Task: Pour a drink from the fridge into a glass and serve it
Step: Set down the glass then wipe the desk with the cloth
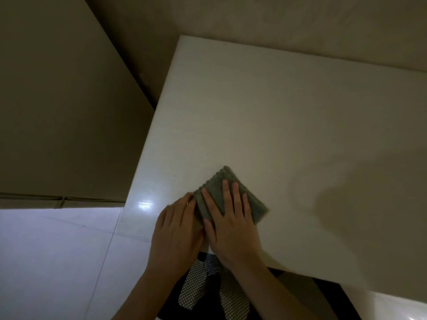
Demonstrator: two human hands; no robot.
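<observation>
A folded grey cloth (256, 206) lies on the white table (265, 112) near its front left corner. My right hand (231, 222) presses flat on top of the cloth with the fingers spread. My left hand (178, 229) rests beside it on the left, its fingertips touching the cloth's left edge. No glass, drink or fridge is in view.
A beige wall (277, 21) runs behind the table, and a large beige panel (57, 100) stands at the left. Pale glossy floor tiles (57, 262) lie at the lower left. Dark clothing with dotted ribbons (208, 287) shows below the table's edge.
</observation>
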